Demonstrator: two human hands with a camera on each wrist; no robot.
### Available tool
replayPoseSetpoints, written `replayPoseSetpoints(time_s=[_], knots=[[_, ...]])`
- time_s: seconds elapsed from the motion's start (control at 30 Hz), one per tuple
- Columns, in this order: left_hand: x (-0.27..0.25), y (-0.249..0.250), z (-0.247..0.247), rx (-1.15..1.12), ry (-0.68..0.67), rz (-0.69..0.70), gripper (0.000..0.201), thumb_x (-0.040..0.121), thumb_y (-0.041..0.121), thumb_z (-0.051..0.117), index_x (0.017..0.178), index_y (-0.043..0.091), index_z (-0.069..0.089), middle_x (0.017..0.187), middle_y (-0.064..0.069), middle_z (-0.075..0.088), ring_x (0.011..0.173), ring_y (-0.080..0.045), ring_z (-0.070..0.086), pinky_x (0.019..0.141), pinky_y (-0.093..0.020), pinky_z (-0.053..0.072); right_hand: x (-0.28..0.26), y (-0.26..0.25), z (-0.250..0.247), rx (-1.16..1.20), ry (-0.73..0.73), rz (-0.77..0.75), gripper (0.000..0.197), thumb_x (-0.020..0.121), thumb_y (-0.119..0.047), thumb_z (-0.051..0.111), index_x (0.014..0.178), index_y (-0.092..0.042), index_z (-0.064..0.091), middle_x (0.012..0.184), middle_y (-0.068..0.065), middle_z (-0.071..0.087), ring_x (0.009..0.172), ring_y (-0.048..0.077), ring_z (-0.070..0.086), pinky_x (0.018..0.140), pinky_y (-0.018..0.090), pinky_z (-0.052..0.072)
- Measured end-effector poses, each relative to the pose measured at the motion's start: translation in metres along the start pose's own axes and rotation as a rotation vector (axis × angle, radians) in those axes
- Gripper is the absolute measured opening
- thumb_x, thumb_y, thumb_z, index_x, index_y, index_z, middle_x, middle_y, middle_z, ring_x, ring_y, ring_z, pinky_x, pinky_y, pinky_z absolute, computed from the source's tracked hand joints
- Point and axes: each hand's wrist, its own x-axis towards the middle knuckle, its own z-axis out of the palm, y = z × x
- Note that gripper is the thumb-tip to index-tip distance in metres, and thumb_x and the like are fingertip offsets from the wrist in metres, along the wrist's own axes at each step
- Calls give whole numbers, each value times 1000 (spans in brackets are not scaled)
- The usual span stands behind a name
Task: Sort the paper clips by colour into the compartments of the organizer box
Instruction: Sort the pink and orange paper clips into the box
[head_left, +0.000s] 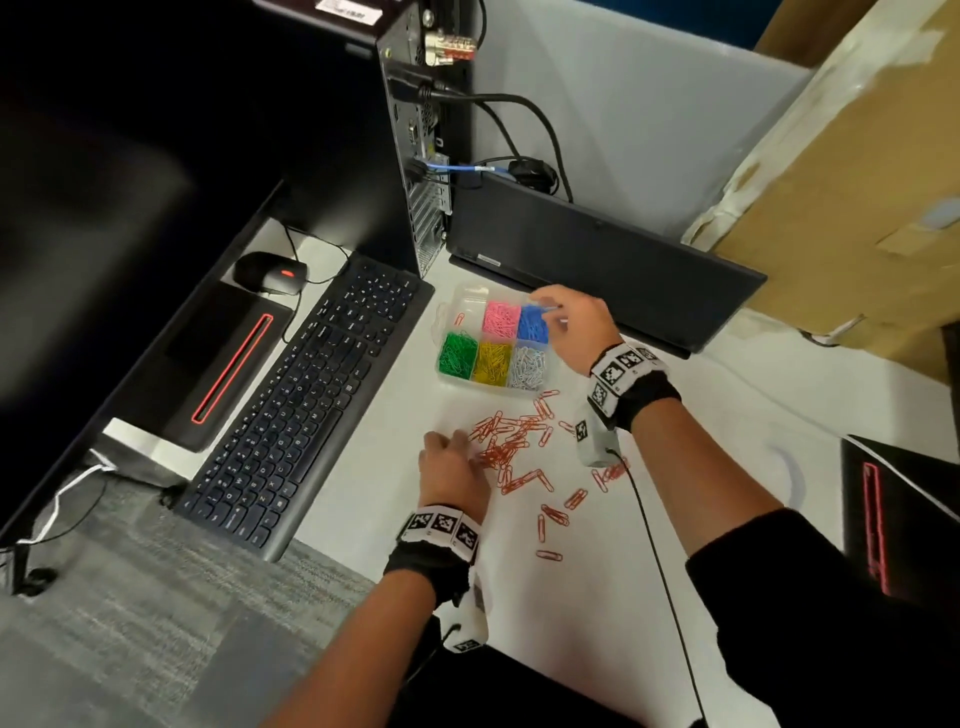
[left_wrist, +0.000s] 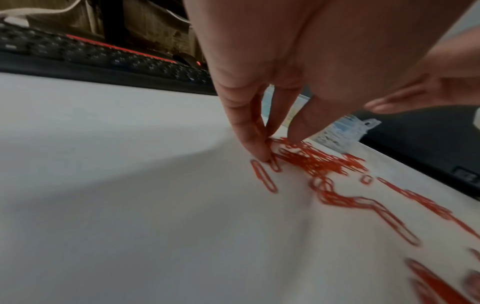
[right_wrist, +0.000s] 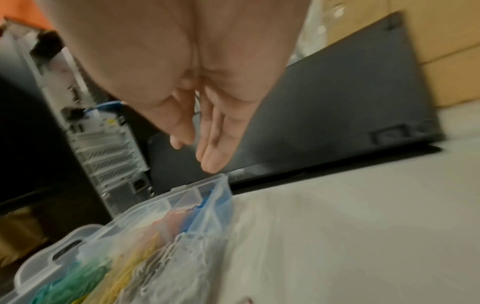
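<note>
The left hand (head_left: 453, 470) rests its straight fingers (left_wrist: 249, 131) on the red clips (head_left: 511, 447) scattered across the desk (head_left: 727, 441). The right hand (head_left: 574, 325) hovers over the box (head_left: 448, 382) at its blue compartment (head_left: 531, 325), fingers (right_wrist: 215, 142) loosely extended and seemingly holding nothing, though the view is blurred.

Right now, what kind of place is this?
Most likely an office or IT workstation desk. A black keyboard and mouse lie on the white desk, a desktop tower stands behind with its cabled rear ports showing, and a cardboard box sits to the right.
</note>
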Motion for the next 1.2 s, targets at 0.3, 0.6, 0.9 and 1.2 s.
replayPoseSetpoints(time_s=[0.3, 0.6, 0.9, 1.2], knots=[[2, 9, 21, 99, 79, 152, 54, 88, 10, 49, 142, 10, 42, 138, -20, 40, 120, -38, 40, 103, -45, 38, -98, 28, 34, -147, -257, 161, 61, 94, 9, 34, 150, -15, 36, 159, 2, 28, 147, 20, 24, 121, 33, 18], [-3, 17, 33, 174, 26, 336, 37, 87, 14, 59, 124, 10, 61, 122, -18, 51, 103, -38, 50, 88, -49, 48, -147, 23, 40, -249, -365, -121, 64, 86, 13, 43, 145, -11, 45, 158, 6, 31, 147, 23, 26, 121, 35, 18], [-8, 1, -1, 196, -8, -198, 56, 88, 31, 57, 137, 12, 38, 127, -17, 35, 111, -39, 48, 93, -45, 44, -160, 55, 6, -272, -255, 401, 66, 96, -2, 44, 155, -12, 17, 164, 10, 4, 151, 25, 5, 123, 36, 11], [-27, 20, 27, 129, -155, 50, 57, 87, 35, 61, 139, 16, 47, 126, -13, 41, 113, -35, 53, 102, -38, 43, -196, 32, 30, -43, -241, 175, 61, 90, 10, 42, 147, -10, 40, 154, 10, 35, 144, 22, 30, 117, 20, 17]])
